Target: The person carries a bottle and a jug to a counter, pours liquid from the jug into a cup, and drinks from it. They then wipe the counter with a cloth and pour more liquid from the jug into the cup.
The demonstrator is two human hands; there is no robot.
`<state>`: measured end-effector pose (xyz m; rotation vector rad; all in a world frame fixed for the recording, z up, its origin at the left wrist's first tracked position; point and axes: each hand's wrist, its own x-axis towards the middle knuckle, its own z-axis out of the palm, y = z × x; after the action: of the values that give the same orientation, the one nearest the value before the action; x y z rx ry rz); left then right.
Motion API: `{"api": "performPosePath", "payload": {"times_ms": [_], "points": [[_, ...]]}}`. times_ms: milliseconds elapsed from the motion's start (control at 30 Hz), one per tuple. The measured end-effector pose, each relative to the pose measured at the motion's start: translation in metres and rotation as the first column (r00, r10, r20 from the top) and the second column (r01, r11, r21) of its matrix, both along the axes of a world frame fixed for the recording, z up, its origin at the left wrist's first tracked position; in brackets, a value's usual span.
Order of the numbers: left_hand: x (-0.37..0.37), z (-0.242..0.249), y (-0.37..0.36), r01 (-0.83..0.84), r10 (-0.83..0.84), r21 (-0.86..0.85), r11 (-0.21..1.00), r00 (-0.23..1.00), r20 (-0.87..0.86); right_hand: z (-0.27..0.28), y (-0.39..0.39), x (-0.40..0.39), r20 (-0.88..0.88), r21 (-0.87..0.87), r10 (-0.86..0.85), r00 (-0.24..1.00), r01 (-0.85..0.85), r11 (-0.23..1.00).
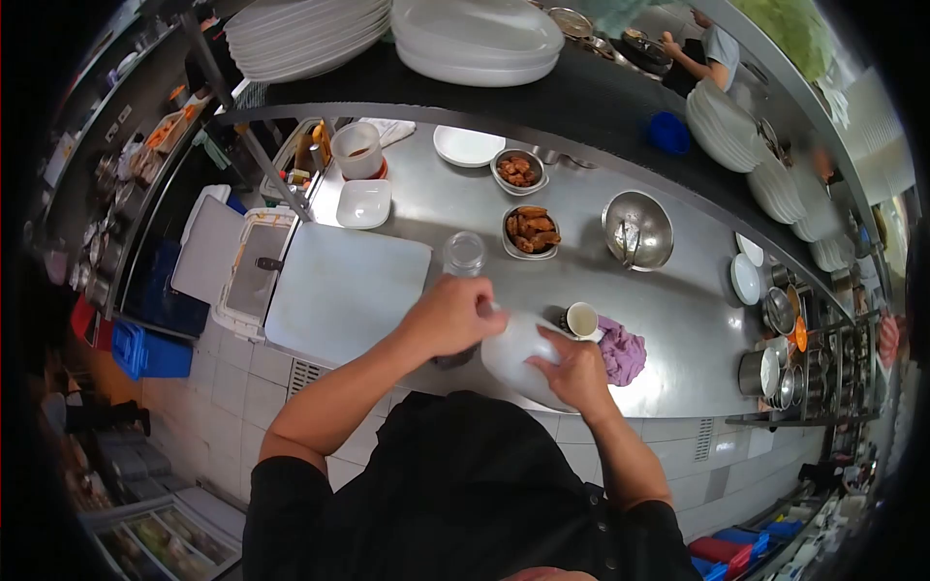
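Two bare hands work over the near edge of the bench [678, 382]. The left hand [448, 317] is nearly closed, fingertips pinching the upper-left end of a rounded white item [518, 360], bag or jug, I cannot tell which; the right hand [578, 372] is half open, clasping its right side. It looks light, thin-walled and smooth, perhaps slippery, so best held by the narrow end with a palm under the body. Beyond the left hand stands a clear jar [465, 254]; right of the item, a cup [582, 320] beside a purple cloth [623, 352]. A board [349, 290] lies left.
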<state>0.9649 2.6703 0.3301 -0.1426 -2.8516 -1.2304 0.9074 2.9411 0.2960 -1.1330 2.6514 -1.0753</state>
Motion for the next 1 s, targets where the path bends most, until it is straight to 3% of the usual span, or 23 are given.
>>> {"api": "performPosePath", "payload": {"times_ms": [67, 100, 167, 233, 300, 400, 467, 567, 800, 1000], "points": [[0.006, 0.008, -0.023, -0.317, 0.244, 0.365, 0.875, 0.942, 0.231, 0.014, -0.012, -0.011, -0.036, 0.020, -0.005, 0.999, 0.006, 1.000], [0.014, 0.007, -0.034, -0.323, 0.248, 0.373, 0.870, 0.940, 0.234, 0.022, -0.019, -0.016, -0.071, 0.031, -0.014, 0.997, 0.016, 0.999], [0.032, 0.000, -0.060, -0.444, 0.391, 0.583, 0.681, 0.893, 0.223, 0.045, -0.037, -0.025, -0.047, 0.075, -0.023, 0.999, 0.026, 0.997], [0.055, -0.023, -0.082, -0.504, 0.440, 0.579, 0.641, 0.859, 0.261, 0.057, -0.054, -0.036, -0.031, 0.230, -0.016, 0.999, 0.023, 0.973], [0.080, -0.054, -0.099, -0.562, 0.487, 0.573, 0.597, 0.821, 0.297, 0.057, -0.067, -0.050, -0.052, 0.276, 0.007, 0.999, 0.007, 0.961], [0.119, -0.105, -0.111, -0.664, 0.564, 0.517, 0.540, 0.742, 0.364, 0.070, -0.093, -0.063, -0.084, 0.524, 0.007, 0.996, 0.038, 0.851], [0.142, -0.134, -0.114, -0.747, 0.626, 0.399, 0.532, 0.664, 0.407, 0.072, -0.107, -0.072, -0.089, 0.559, 0.030, 0.996, 0.025, 0.829], [0.169, -0.174, -0.117, -0.779, 0.642, 0.372, 0.504, 0.626, 0.442, 0.071, -0.124, -0.084, -0.101, 0.637, 0.061, 0.993, 0.018, 0.771], [0.187, -0.181, -0.119, -0.792, 0.631, 0.341, 0.506, 0.610, 0.480, 0.058, -0.143, -0.105, -0.109, 0.748, 0.094, 0.990, 0.020, 0.664], [0.190, -0.177, -0.125, -0.771, 0.650, 0.329, 0.546, 0.637, 0.415, 0.065, -0.154, -0.108, -0.139, 0.799, 0.130, 0.982, 0.033, 0.601]]}}
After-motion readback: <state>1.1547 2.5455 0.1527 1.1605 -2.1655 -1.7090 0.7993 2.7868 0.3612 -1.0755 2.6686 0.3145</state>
